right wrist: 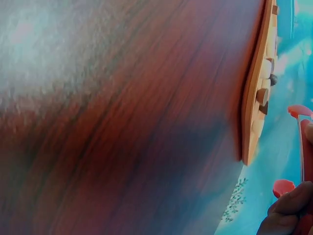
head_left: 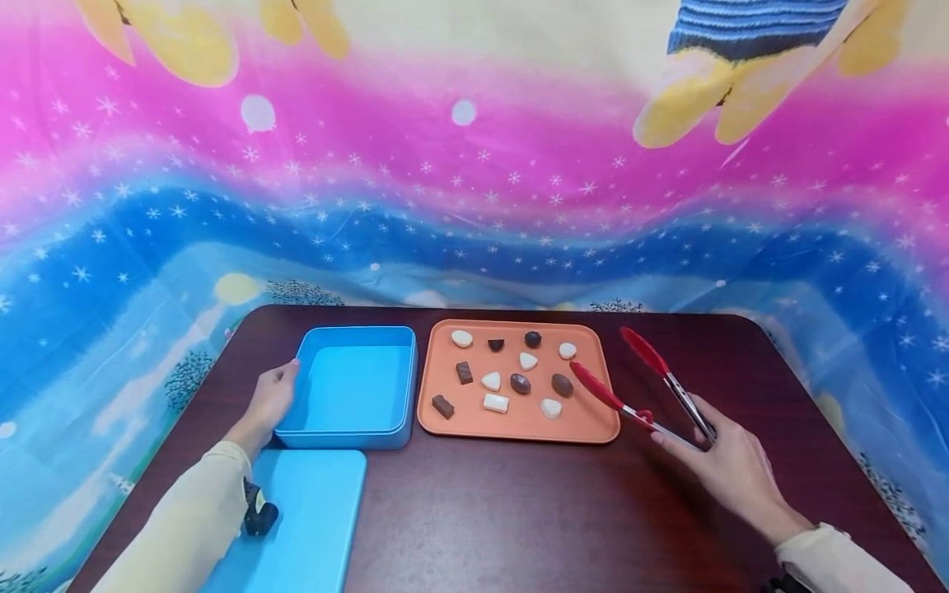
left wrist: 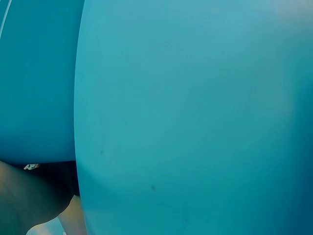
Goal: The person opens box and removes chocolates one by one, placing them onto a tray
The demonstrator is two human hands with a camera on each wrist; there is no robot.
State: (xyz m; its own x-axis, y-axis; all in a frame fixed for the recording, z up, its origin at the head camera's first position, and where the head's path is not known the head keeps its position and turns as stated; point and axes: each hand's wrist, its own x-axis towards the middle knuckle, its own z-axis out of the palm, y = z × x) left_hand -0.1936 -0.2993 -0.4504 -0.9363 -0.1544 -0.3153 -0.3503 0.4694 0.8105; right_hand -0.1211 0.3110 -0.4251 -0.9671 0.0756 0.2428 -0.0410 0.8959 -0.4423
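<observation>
My left hand (head_left: 273, 397) grips the left side of a square blue box (head_left: 404, 436) with nothing inside; most of its fingers are hidden behind the wall. In my right hand (head_left: 730, 461) I hold metal tongs (head_left: 670, 430) with red tips, their arms spread wide. One red tip overlaps the right edge of an orange tray (head_left: 519, 432) in the head view, near a brown oval chocolate (head_left: 562, 385). Several white, brown and dark chocolates lie spread over the tray, among them a white heart (head_left: 551, 408) and a white bar (head_left: 496, 403).
A flat blue lid (head_left: 319, 511) lies in front of the box, under my left forearm. The dark wooden table (head_left: 474, 511) ends at a patterned cloth (head_left: 474, 165) behind and at the sides. The tray stands close to the box's right side.
</observation>
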